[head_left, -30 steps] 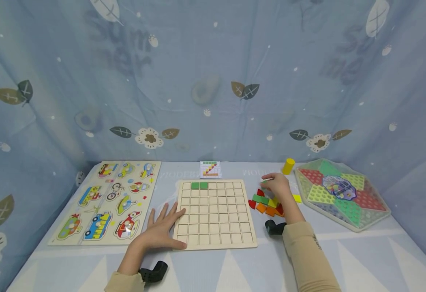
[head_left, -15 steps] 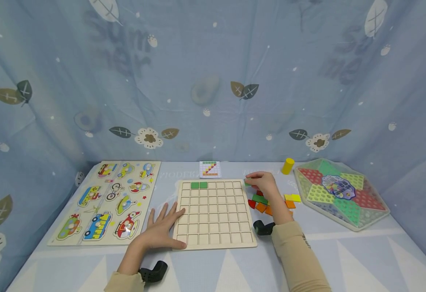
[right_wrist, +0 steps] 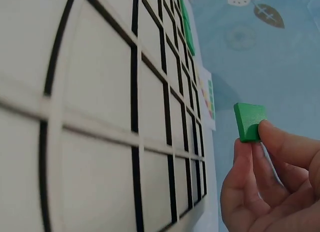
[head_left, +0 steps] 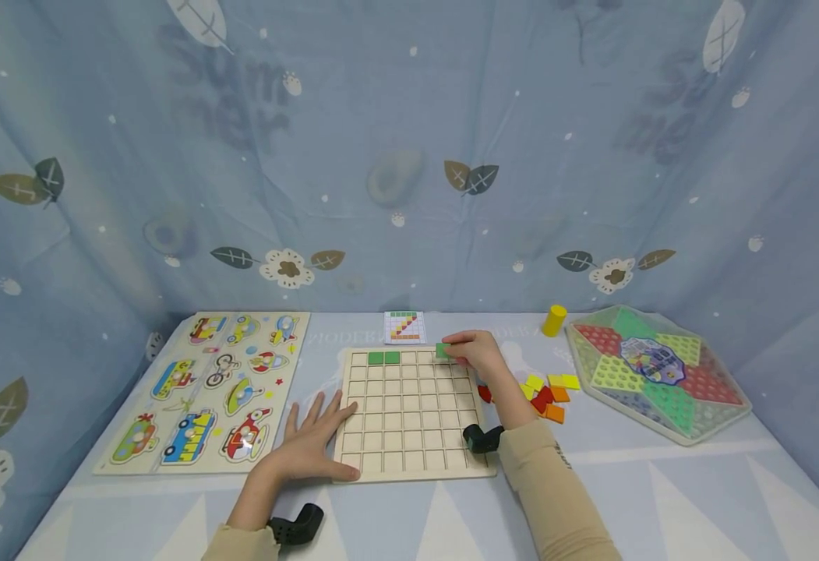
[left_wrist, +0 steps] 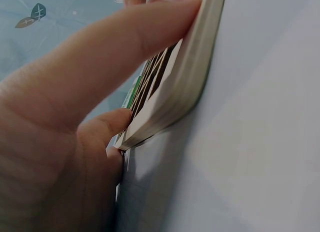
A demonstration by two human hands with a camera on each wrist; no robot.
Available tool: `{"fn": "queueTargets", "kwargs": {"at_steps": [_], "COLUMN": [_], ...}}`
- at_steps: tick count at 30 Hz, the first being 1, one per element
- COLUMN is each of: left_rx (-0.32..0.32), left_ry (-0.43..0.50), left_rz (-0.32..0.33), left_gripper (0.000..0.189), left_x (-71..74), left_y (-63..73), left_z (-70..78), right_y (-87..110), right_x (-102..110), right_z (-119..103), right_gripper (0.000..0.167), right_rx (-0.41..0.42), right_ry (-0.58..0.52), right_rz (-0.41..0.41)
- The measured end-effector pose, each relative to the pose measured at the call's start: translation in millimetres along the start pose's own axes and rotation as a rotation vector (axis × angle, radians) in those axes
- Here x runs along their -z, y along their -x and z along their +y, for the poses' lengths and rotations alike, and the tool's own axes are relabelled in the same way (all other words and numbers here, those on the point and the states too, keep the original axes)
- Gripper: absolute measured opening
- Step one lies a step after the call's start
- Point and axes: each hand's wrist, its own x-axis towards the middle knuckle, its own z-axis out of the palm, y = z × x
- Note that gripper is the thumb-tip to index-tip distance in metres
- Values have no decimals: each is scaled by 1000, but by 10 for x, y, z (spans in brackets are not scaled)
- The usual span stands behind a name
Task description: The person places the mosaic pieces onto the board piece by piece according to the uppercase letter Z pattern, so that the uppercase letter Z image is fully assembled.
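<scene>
Between thumb and fingertips, my right hand (head_left: pixel 481 357) pinches a small green square tile (right_wrist: pixel 249 119). It holds the tile above the far right part of a wooden grid board (head_left: pixel 409 421). Two green tiles (head_left: pixel 384 358) lie side by side in the board's far row, left of centre. My left hand (head_left: pixel 308 446) rests with spread fingers along the board's left edge. Its thumb (left_wrist: pixel 150 30) presses on the near left corner in the left wrist view. Behind the board lies a small card (head_left: pixel 404 327) with a coloured grid pattern.
Right of the board lies a loose pile of red, yellow and orange tiles (head_left: pixel 555 414), partly hidden by my right forearm. A yellow cylinder (head_left: pixel 554 320) stands behind it. A hexagonal game box (head_left: pixel 651 362) is at far right, a vehicle puzzle board (head_left: pixel 202 393) at left.
My right hand has moved left from the tile pile to over the board's far right part, carrying the green tile. The left hand has stayed in place.
</scene>
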Motion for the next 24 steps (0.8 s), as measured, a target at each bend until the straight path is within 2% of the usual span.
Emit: {"fn": "queueTargets", "kwargs": {"at_steps": [8,17,24], "left_rx": [2,-3,0], "left_ry": [-11,-8,-4], "left_rz": [7,1,3], "left_gripper": [106,105,105], "left_x": [10,17,2], "left_y": [20,28,12], "left_z": [9,21,7], "right_y": [-123,-207,-247], "right_x": [-209,-439,-545], "right_z": [-84,-144,-101], "right_gripper": [20,14,9], "right_rx": [-15,25,29], "right_ry": [34,109,176], "right_rz": [-21,-57,-37]}}
